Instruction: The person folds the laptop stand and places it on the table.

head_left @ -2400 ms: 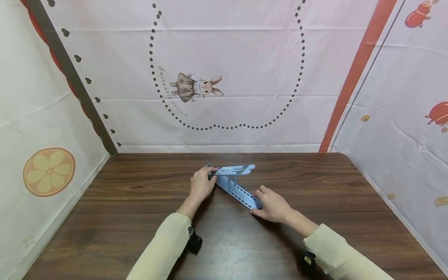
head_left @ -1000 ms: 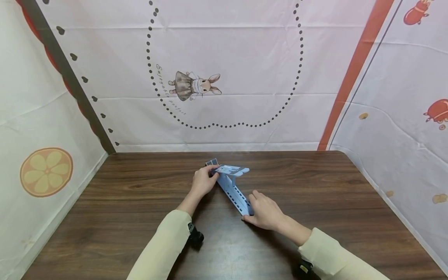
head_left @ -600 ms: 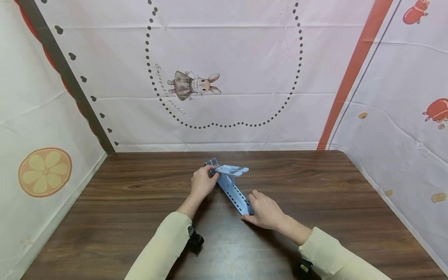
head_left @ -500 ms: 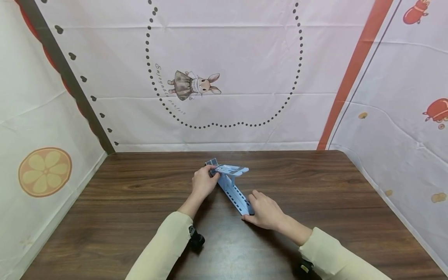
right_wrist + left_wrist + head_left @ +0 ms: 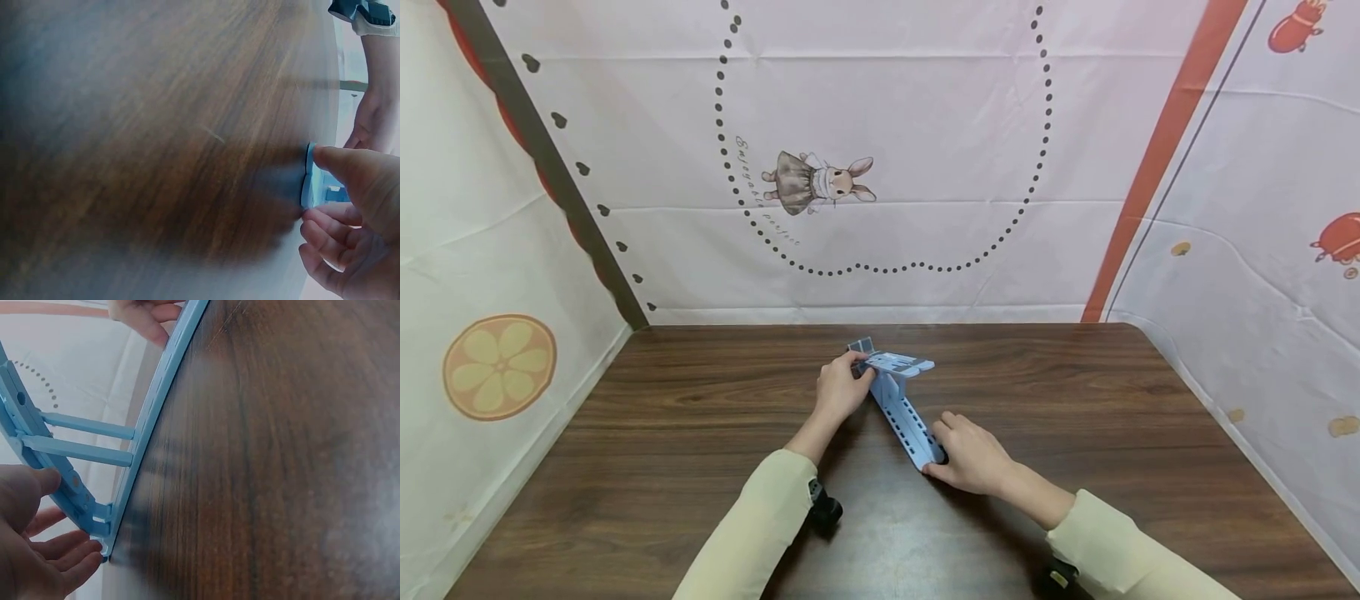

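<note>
A light blue folding laptop stand stands on the brown wooden table, its slotted base running diagonally from the far middle toward the near right. Its upper arm is raised, and in the left wrist view two struts link it to the base. My left hand grips the arm near the hinged far end, thumb on one side and fingers on the other. At the near end, my right hand pinches the base between thumb and fingers, as the right wrist view shows with the base tip.
A wood-grain table spreads out around the stand. Printed white cloth hangs behind it and along both sides. Each wrist carries a small black camera below its pale sleeve.
Since the earliest frame the stand has turned, its near end swinging left and toward me with my right hand. Over the last half second both hands and stand shift slightly right. Both grips persist.
</note>
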Motion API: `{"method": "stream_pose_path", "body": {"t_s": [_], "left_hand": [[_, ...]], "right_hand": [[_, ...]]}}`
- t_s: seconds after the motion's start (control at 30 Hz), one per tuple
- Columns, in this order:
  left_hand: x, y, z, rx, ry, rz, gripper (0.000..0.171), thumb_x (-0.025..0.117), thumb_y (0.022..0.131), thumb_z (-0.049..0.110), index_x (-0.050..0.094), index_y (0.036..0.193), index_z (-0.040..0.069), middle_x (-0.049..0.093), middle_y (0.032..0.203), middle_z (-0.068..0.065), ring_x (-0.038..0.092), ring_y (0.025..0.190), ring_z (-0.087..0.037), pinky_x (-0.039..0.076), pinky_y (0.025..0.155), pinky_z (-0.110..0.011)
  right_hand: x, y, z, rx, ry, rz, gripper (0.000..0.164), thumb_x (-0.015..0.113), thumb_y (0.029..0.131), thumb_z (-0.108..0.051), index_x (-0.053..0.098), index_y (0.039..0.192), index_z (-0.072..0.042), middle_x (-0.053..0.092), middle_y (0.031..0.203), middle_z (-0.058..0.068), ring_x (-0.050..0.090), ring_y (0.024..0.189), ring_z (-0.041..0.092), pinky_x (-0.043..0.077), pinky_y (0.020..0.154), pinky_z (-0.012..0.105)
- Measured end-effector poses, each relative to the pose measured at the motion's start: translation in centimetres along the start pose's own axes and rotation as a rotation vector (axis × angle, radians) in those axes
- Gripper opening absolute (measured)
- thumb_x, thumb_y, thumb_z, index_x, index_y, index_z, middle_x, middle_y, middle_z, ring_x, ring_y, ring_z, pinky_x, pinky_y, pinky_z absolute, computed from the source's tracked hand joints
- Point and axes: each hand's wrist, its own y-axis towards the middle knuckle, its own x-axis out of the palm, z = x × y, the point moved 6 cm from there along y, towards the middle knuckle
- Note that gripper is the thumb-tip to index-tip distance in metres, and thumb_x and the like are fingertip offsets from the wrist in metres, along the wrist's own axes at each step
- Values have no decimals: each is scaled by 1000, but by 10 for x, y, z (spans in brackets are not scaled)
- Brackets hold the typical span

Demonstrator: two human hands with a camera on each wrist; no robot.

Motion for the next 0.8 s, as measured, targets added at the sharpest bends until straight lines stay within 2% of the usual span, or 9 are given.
{"method": "stream_pose_path", "body": {"t_s": [0.07,0.13,0.47,0.8], "left_hand": [[1,1,0,10,-10,-4,32,64,84,21,65,112,8,66,110,-15,61,99,-30,48,81,-45],[3,2,0,16,-19,-12,31,63,84,21,65,112,9,66,109,-15,60,104,-30,47,84,-45],[8,6,0,30,-46,-81,31,61,87,21,62,116,11,64,114,-14,59,108,-28,46,90,-44],[15,10,3,36,-58,-145,31,58,89,20,60,119,11,61,119,-14,58,110,-28,46,91,-43]], "right_hand": [[1,-1,1,-9,21,-7,34,75,74,-29,62,92,-4,45,75,-2,36,64,8,32,52,19],[2,-1,1,-25,42,-11,33,75,74,-25,63,96,-4,48,77,-2,40,66,8,35,54,19],[2,-4,0,-95,63,-7,27,73,76,-13,65,100,-5,54,84,1,46,72,10,42,59,19],[2,-2,0,-121,17,25,28,75,75,-19,67,98,-7,54,84,0,43,70,9,40,60,20]]}}
